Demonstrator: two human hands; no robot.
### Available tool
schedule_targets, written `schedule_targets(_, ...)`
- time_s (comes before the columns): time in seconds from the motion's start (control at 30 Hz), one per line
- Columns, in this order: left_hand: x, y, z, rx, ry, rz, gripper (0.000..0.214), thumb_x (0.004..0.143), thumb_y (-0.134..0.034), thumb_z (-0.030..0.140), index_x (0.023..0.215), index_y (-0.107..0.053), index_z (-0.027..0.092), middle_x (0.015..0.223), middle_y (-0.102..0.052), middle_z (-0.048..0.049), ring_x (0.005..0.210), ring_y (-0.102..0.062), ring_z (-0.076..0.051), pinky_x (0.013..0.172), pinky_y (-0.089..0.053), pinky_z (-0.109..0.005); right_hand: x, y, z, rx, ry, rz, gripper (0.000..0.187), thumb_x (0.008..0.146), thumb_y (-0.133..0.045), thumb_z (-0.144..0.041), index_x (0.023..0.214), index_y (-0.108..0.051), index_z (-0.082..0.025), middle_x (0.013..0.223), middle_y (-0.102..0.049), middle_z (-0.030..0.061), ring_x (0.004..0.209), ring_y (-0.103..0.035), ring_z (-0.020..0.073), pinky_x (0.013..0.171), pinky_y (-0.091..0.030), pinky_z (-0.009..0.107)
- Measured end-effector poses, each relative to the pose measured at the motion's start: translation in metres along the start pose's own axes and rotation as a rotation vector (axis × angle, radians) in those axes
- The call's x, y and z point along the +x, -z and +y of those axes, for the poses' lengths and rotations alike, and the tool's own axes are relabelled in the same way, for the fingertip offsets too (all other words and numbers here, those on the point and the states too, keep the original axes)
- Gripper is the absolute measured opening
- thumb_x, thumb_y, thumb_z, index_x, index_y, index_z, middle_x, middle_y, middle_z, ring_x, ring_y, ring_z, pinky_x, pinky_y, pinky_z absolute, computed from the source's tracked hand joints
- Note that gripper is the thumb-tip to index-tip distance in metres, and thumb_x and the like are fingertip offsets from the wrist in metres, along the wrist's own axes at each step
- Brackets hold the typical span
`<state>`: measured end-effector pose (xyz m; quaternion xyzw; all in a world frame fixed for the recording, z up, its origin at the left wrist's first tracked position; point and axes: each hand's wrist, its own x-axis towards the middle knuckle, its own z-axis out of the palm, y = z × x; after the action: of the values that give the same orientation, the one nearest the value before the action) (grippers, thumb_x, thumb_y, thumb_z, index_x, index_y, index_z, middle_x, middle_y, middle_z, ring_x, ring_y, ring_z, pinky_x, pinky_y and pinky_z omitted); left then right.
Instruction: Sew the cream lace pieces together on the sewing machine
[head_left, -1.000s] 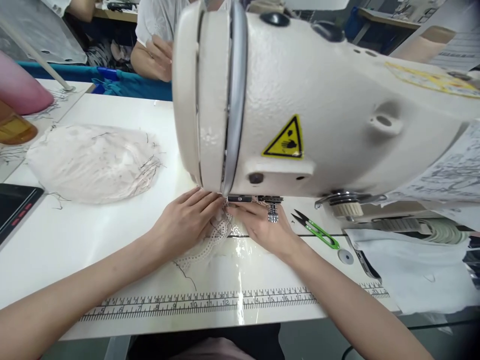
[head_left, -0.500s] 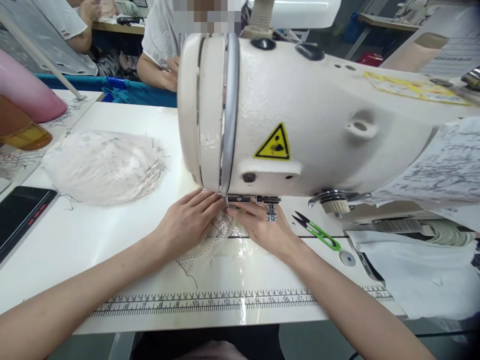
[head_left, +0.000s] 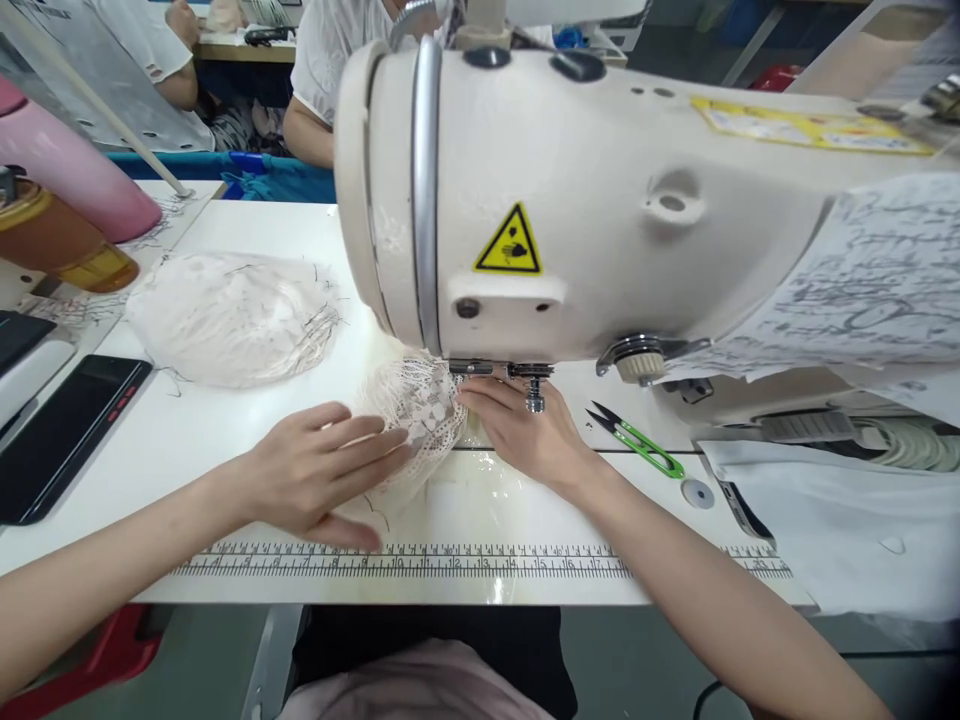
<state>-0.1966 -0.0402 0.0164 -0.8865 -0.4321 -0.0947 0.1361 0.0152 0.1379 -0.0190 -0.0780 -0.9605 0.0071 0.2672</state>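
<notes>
A cream sewing machine [head_left: 600, 200] fills the upper middle of the view. Under its head lies a small piece of white lace [head_left: 416, 410] on the white table [head_left: 225, 450]. My left hand [head_left: 315, 475] lies left of the lace with its fingers stretched out, the fingertips touching the lace's left edge. My right hand [head_left: 521, 435] rests flat on the table just below the presser foot, its fingertips on the lace's right edge. The needle area itself is hidden behind the machine head.
A heap of white lace pieces [head_left: 232, 315] lies at the back left. Green thread snips [head_left: 637, 440] lie right of my right hand. A black phone [head_left: 67, 430] sits at the left edge, a pink bottle [head_left: 75, 180] behind it. Another person's arm [head_left: 304, 135] shows beyond the table.
My left hand has pulled back to the left and down, away from the needle. The lace now shows bunched under the machine head. The view has shifted right and down.
</notes>
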Motion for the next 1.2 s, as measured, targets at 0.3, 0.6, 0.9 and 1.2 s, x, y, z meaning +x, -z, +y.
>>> schedule_targets(0.3,0.004,0.022,0.025,-0.103,0.497,0.01,0.016,0.098,-0.043,0.016,0.105,-0.057,0.011,0.112,-0.069,-0.0111,0.072,-0.067,-0.014,0.05,-0.047,-0.025,0.002,-0.003,-0.005,0.165,0.062,-0.045,0.03,0.083,-0.046,-0.006,0.102,-0.065,-0.019,0.106,-0.068,0.004,0.096,-0.059,0.0177,0.069,-0.037,0.031)
schedule_targets(0.6,0.046,-0.015,-0.019,0.087,0.21,-0.01,0.028,0.084,-0.042,-0.001,0.089,-0.064,0.015,0.065,-0.06,-0.0002,0.058,-0.054,-0.016,0.059,-0.039,-0.031,0.001,-0.003,-0.006,0.168,0.049,0.017,0.016,0.094,-0.053,-0.016,0.101,-0.066,-0.022,0.097,-0.072,-0.0017,0.095,-0.062,0.0137,0.074,-0.042,0.03)
schedule_targets(0.9,0.04,-0.029,-0.012,0.103,0.26,0.105,0.031,0.09,-0.04,0.006,0.101,-0.067,0.014,0.104,-0.072,-0.0067,0.097,-0.065,-0.021,0.091,-0.044,-0.039,0.009,0.001,-0.015,0.055,0.061,0.026,0.025,0.088,-0.051,-0.002,0.092,-0.066,-0.022,0.092,-0.074,-0.0045,0.093,-0.064,0.0109,0.081,-0.047,0.027)
schedule_targets(1.2,0.033,-0.042,-0.016,-0.058,0.279,0.002,0.045,0.087,-0.042,0.011,0.131,-0.055,0.009,0.129,-0.063,-0.0114,0.128,-0.052,-0.025,0.112,-0.037,-0.043,0.008,-0.001,-0.017,0.03,0.098,-0.015,0.027,0.088,-0.05,0.0,0.095,-0.066,-0.02,0.093,-0.074,-0.0029,0.097,-0.064,0.0109,0.084,-0.048,0.026)
